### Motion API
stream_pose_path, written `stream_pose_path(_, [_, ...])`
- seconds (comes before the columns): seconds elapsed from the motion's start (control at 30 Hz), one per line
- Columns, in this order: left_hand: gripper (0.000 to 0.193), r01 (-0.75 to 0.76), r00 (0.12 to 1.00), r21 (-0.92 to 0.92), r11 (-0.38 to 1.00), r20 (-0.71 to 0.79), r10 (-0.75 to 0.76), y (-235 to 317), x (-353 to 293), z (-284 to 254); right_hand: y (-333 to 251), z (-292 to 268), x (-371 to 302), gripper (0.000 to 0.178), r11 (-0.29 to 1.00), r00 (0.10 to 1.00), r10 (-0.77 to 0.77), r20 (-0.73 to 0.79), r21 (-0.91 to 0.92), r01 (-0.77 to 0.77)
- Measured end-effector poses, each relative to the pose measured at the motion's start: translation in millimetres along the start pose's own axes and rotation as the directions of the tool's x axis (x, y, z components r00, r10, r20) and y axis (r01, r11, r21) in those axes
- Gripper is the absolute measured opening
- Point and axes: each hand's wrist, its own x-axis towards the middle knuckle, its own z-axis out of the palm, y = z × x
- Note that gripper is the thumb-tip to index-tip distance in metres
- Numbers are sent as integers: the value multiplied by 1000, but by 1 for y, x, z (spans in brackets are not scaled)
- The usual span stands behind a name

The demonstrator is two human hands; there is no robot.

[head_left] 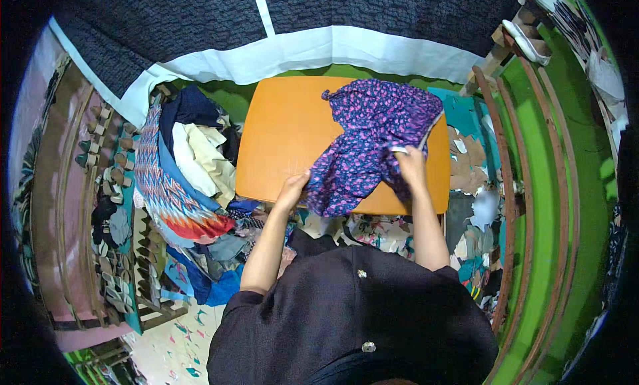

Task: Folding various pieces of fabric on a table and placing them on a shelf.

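A dark blue garment with a pink flower print (373, 125) lies crumpled over the right half of an orange table (283, 125). I cannot tell whether it is a blouse or a dress. My left hand (293, 189) grips its near left edge, fingers closed on the cloth by the table's front. Farther right, my right hand (410, 167) is closed on another part of the garment, where a small white strip shows beside the fingers. Part of the cloth hangs past the table's near edge.
Left of the table is a heap of clothes with a zigzag-patterned cloth (176, 179) and cream fabric (200, 155). Wooden racks with shoes (110, 218) line the left side; wooden rails (532, 185) run along the right. Fabric scraps (193, 335) litter the floor.
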Motion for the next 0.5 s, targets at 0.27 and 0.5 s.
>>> stream_pose_path(0.27, [39, -124, 946, 21, 992, 304, 111, 44, -43, 75, -59, 17, -80, 27, 929, 961, -205, 185, 345, 132])
stream_pose_path(0.5, [24, -369, 930, 304, 878, 124, 347, -3, -36, 81, -33, 41, -113, 35, 961, 834, -276, 478, 132, 242])
